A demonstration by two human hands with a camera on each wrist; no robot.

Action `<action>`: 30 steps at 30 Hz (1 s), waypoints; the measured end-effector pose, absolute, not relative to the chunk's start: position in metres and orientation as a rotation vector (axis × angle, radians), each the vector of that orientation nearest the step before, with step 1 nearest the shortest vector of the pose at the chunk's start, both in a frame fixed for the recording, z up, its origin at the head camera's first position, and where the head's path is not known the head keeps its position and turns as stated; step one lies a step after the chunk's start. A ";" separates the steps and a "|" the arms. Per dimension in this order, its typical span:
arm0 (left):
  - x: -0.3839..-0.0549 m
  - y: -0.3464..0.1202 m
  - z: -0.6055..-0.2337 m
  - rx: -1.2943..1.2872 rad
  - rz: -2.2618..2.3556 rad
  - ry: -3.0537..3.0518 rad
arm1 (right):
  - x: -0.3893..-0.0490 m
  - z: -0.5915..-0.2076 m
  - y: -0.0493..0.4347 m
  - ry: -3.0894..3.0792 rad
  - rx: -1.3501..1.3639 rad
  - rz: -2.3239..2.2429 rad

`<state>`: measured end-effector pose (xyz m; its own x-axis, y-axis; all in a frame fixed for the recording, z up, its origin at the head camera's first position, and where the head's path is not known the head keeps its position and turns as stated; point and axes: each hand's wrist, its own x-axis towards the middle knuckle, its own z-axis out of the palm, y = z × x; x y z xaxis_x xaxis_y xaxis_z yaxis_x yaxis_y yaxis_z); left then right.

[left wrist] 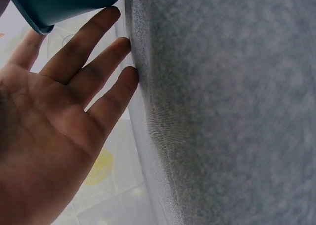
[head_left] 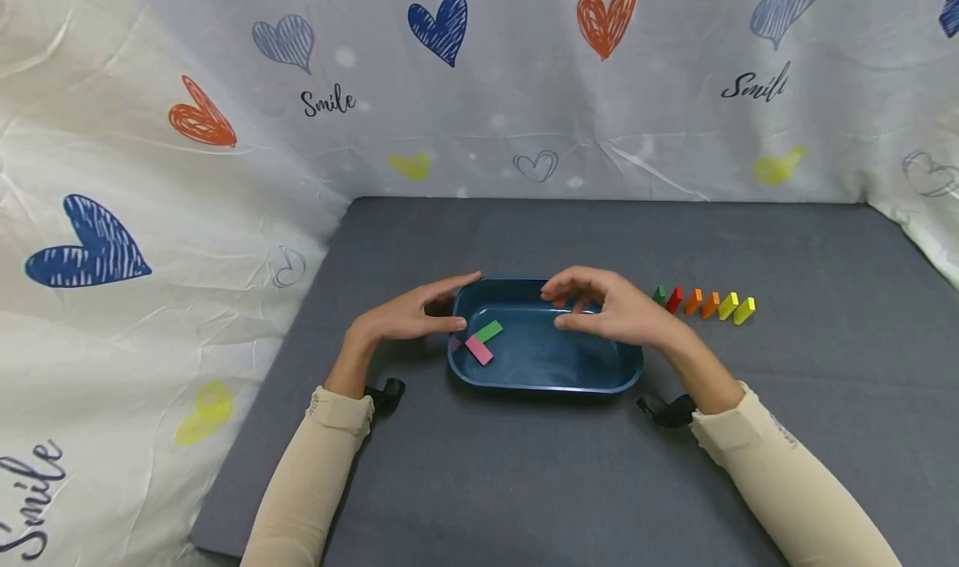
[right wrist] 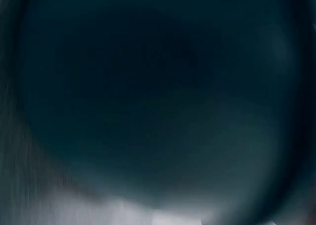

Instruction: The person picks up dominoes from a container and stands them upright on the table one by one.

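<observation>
A dark teal tray (head_left: pixel 554 380) stands on the grey table, holding a green block (head_left: pixel 489 330) and a pink block (head_left: pixel 479 350) at its left end. My left hand (head_left: pixel 404 313) is at that end, fingers extended and thumb by the rim. In the left wrist view the straight fingers of the left hand (left wrist: pixel 64 101) reach beside the tray's outer wall (left wrist: pixel 69 2). Over the tray's right part hovers my right hand (head_left: pixel 618 307), its fingers loosely bent and no object visible in them. The blurred tray wall (right wrist: pixel 148 111) fills most of the right wrist view.
Right of the tray, small blocks stand upright in a row: a green one (head_left: pixel 659 295), a red one (head_left: pixel 674 300), two orange ones (head_left: pixel 702 303) and two yellow ones (head_left: pixel 737 309). A white cloth (head_left: pixel 487 117) printed with hearts hangs behind the table (head_left: pixel 539 475) and at its left.
</observation>
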<state>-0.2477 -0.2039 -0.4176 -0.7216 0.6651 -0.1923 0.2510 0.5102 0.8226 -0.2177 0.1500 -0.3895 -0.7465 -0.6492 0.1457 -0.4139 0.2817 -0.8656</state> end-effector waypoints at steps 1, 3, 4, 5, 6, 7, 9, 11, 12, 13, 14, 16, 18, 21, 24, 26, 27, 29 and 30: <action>-0.248 -0.204 -0.418 0.740 1.122 2.258 | -0.218 -0.391 0.142 2.298 -0.989 -1.432; -0.248 -0.204 -0.418 0.728 1.132 2.243 | -0.218 -0.395 0.127 2.264 -0.992 -1.389; -0.248 -0.204 -0.418 0.728 1.136 2.237 | -0.218 -0.397 0.120 2.251 -1.001 -1.362; -0.249 -0.204 -0.418 0.724 1.142 2.230 | -0.218 -0.399 0.114 2.233 -1.005 -1.342; -0.249 -0.204 -0.418 0.724 1.147 2.224 | -0.218 -0.401 0.108 2.218 -1.019 -1.321; -0.248 -0.204 -0.418 0.727 1.150 2.221 | -0.218 -0.402 0.102 2.202 -1.034 -1.301; -0.248 -0.205 -0.417 0.741 1.154 2.216 | -0.217 -0.405 0.092 2.160 -1.056 -1.268; -0.248 -0.205 -0.417 0.747 1.158 2.214 | -0.216 -0.405 0.084 2.114 -1.066 -1.246; -0.248 -0.205 -0.417 0.754 1.158 2.214 | -0.216 -0.406 0.080 2.087 -1.068 -1.238; -0.248 -0.205 -0.417 0.757 1.159 2.213 | -0.215 -0.407 0.077 2.065 -1.062 -1.228; -0.248 -0.205 -0.417 0.759 1.158 2.213 | -0.215 -0.407 0.074 2.045 -1.059 -1.218; -0.248 -0.206 -0.418 0.762 1.157 2.211 | -0.215 -0.409 0.069 2.015 -1.050 -1.194; -0.247 -0.206 -0.419 0.763 1.155 2.209 | -0.214 -0.411 0.065 2.000 -1.045 -1.155; -0.247 -0.205 -0.420 0.760 1.156 2.208 | -0.212 -0.413 0.065 2.004 -1.049 -1.093; -0.247 -0.205 -0.419 0.752 1.156 2.219 | -0.213 -0.414 0.068 2.016 -1.054 -1.057; -0.248 -0.204 -0.419 0.747 1.150 2.232 | -0.214 -0.413 0.073 2.008 -1.044 -1.060; -0.248 -0.204 -0.419 0.744 1.144 2.238 | -0.214 -0.413 0.076 2.001 -1.041 -1.065; -0.248 -0.204 -0.418 0.737 1.133 2.247 | -0.215 -0.411 0.082 1.992 -1.027 -1.071; -0.249 -0.204 -0.418 0.735 1.128 2.250 | -0.216 -0.411 0.084 1.991 -1.017 -1.076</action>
